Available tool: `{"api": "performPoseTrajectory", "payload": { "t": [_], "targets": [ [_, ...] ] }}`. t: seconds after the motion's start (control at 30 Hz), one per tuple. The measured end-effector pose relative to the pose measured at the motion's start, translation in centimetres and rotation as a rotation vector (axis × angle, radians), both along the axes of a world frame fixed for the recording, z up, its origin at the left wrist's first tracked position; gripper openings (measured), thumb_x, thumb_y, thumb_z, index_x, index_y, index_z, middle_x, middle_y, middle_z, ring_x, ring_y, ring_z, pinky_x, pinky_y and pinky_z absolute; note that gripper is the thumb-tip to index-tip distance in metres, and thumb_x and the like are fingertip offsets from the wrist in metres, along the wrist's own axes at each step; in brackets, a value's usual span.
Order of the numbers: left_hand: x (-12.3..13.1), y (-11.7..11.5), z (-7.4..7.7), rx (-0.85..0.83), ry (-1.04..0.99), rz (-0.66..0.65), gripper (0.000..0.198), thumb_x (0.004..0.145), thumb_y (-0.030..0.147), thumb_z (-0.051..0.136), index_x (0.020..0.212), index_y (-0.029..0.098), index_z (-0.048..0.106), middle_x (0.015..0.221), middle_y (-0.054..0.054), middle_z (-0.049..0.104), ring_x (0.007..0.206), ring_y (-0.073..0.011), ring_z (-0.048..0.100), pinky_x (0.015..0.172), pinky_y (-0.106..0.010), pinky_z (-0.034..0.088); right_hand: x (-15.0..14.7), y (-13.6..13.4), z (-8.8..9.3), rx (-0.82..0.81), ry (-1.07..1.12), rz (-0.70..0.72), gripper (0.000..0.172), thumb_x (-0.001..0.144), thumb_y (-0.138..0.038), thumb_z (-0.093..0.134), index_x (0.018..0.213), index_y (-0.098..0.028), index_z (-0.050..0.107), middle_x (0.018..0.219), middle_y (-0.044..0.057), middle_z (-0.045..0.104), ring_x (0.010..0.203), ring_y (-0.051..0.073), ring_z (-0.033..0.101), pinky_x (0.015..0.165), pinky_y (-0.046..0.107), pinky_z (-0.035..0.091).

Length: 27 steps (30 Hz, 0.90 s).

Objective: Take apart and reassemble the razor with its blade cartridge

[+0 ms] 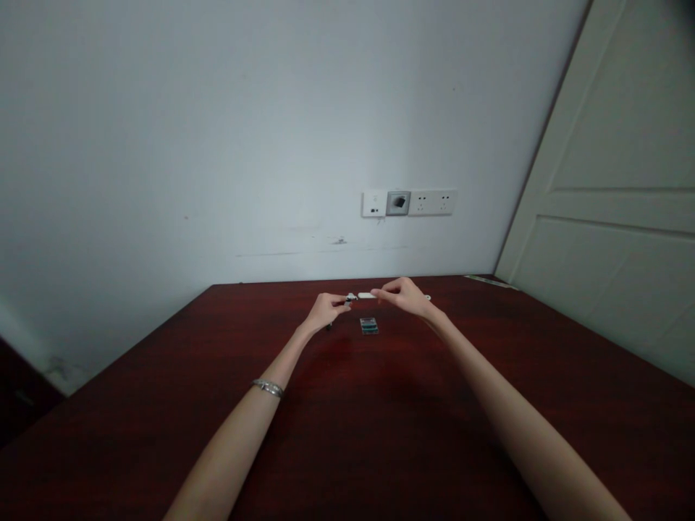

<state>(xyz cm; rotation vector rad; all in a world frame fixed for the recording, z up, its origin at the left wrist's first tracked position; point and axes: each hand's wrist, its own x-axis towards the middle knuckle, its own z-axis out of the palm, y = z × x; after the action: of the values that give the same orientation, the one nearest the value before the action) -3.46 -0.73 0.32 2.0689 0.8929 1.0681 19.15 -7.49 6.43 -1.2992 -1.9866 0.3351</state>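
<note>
My left hand is closed in a pinch on a small white-and-dark piece, too small to name. Facing it across a narrow gap, my right hand grips a white flat strip between thumb and fingers. The strip's blunt end points left at the small piece, and a white ringed tip shows past the right side of the hand. Below and between both hands, a small clear flat packet with a teal band lies on the table. A tiny dark object shows just under my left hand, partly hidden.
The dark red wooden table reaches back to a pale wall. Wall sockets and a grey-framed plate sit above its far edge. A thin printed strip lies at the back right corner, near a white panelled door.
</note>
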Motion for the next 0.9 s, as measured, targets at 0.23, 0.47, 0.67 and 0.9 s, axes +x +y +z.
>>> {"api": "performPoseTrajectory", "payload": {
  "t": [0.23,0.47,0.67,0.9],
  "targets": [
    [0.2,-0.2,-0.1,0.048,0.037,0.027,0.023,0.068,0.02,0.066,0.09,0.015,0.073,0.089,-0.005,0.072,0.084,-0.0226,0.065,0.081,-0.03,0.046,-1.4,-0.6,0.6,0.009,-0.014,0.008,0.049,0.075,-0.058,0.049,0.062,-0.016,0.069,0.05,0.0,0.053,0.05,0.01,0.041,0.05,0.024,0.024],
    [0.1,0.3,-0.4,0.019,0.015,0.01,0.027,0.068,0.02,0.067,0.093,0.013,0.072,0.095,-0.006,0.071,0.089,-0.0225,0.065,0.081,-0.03,0.047,-0.2,-0.3,0.8,-0.037,-0.112,-0.016,0.05,0.075,-0.059,0.048,0.062,-0.016,0.07,0.049,-0.001,0.049,0.048,0.009,0.038,0.05,0.024,0.023],
    [0.1,0.2,-0.5,0.035,0.043,0.03,0.027,0.068,0.02,0.066,0.094,0.014,0.072,0.095,-0.006,0.071,0.087,-0.0219,0.065,0.08,-0.029,0.047,-0.6,-0.5,1.0,-0.056,-0.105,-0.012,0.056,0.076,-0.062,0.044,0.067,-0.015,0.071,0.051,0.0,0.051,0.05,0.01,0.039,0.05,0.024,0.024],
    [0.1,-0.2,0.2,0.047,0.076,0.042,0.028,0.069,0.022,0.066,0.096,0.015,0.072,0.093,-0.004,0.071,0.088,-0.0228,0.065,0.08,-0.029,0.047,-1.3,-1.1,1.2,-0.044,-0.154,-0.042,0.054,0.077,-0.063,0.043,0.066,-0.018,0.071,0.053,0.0,0.055,0.051,0.01,0.042,0.052,0.024,0.024]
  ]
}}
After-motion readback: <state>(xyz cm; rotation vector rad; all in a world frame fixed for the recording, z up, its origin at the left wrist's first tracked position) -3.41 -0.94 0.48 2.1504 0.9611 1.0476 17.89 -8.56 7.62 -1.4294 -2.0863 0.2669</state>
